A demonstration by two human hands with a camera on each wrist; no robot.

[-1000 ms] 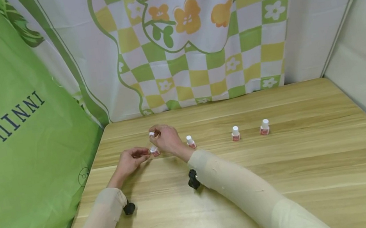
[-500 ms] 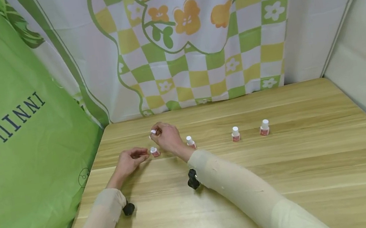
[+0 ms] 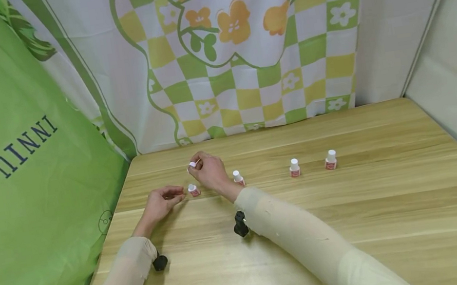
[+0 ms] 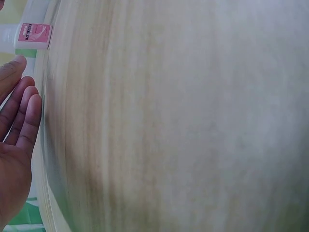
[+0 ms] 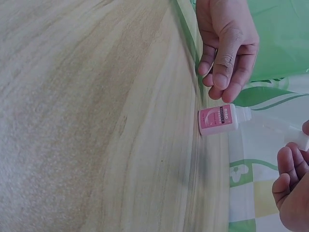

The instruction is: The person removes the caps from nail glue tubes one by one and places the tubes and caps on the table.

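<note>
A small white bottle with a pink label (image 3: 194, 190) stands uncapped and upright on the wooden table, its bare neck showing in the right wrist view. Above and slightly behind it, my right hand (image 3: 209, 171) pinches a white cap (image 3: 192, 165) between thumb and fingertips. A thin, pale stem seems to run from the cap toward the bottle in the right wrist view, though it is faint. My left hand (image 3: 161, 204) is just left of the bottle, fingers extended and apart from it, holding nothing; in the left wrist view its fingers (image 4: 30, 118) are loosely straight.
Several matching capped bottles stand in a row to the right: one (image 3: 239, 178) partly behind my right wrist, another (image 3: 294, 167) farther along, and one (image 3: 330, 159) at the far right. A patterned curtain (image 3: 246, 85) hangs at the table's back edge; green cloth (image 3: 32, 191) borders the left.
My right hand has shifted slightly right with the cap, uncovering more of the bottle's neck. My left hand has drawn a little left, away from the bottle.
</note>
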